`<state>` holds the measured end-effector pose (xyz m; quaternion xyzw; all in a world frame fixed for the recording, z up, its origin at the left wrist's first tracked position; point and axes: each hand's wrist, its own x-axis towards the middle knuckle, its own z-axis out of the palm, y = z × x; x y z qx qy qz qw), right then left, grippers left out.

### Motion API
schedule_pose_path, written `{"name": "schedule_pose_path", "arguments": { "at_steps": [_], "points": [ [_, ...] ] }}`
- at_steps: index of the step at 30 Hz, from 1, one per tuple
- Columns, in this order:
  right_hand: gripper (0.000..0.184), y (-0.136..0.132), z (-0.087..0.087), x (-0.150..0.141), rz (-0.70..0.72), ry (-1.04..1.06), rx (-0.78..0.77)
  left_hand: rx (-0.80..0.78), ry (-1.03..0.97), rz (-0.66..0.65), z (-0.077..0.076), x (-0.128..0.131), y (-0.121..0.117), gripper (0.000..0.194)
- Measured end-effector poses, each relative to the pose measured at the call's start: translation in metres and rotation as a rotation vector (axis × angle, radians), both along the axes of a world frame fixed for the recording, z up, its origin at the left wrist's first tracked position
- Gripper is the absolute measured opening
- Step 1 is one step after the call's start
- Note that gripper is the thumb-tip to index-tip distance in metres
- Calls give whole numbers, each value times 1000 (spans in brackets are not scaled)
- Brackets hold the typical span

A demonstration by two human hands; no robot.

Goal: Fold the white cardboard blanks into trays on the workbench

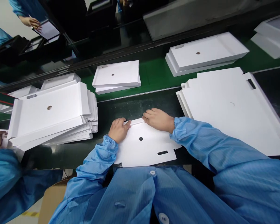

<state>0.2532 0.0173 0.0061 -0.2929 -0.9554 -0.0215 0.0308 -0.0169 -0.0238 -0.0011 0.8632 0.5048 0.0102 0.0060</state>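
Note:
A flat white cardboard blank [151, 140] lies on the dark bench in front of my body. It has a round hole near its middle and a rectangular slot toward the near edge. Along its far edge runs a narrow flap [137, 121], folded up. My left hand [119, 129] is closed on the left end of that flap, thumb pointing inward. At the flap's right end my right hand [159, 119] presses with bent fingers, its palm over the sheet. The fingertips' undersides are hidden.
Left stands a pile of part-folded white trays [67, 105]; right, a stack of flat blanks [224, 109]. Beyond, folded trays [118, 73] and more trays [207, 51] sit on a green conveyor [151, 74]. A co-worker's sleeve [4, 174] is at far left; others work across.

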Motion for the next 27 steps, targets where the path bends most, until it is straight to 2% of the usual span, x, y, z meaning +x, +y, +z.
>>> {"name": "schedule_pose_path", "arguments": {
  "at_steps": [6,13,17,21,27],
  "points": [
    [35,-7,-3,-6,-17,-30,4,-13,91,0,-5,3,-9,42],
    [33,-7,-9,-10,17,-97,27,-46,96,-44,-6,11,-8,45],
    [33,-3,-6,-9,35,-103,44,-30,94,-65,-5,14,-7,44],
    [32,0,0,9,14,-132,58,-2,84,-68,-6,2,-5,41],
    [33,-2,1,36,-50,-226,55,12,29,26,-7,-26,-3,37]
  ]
}}
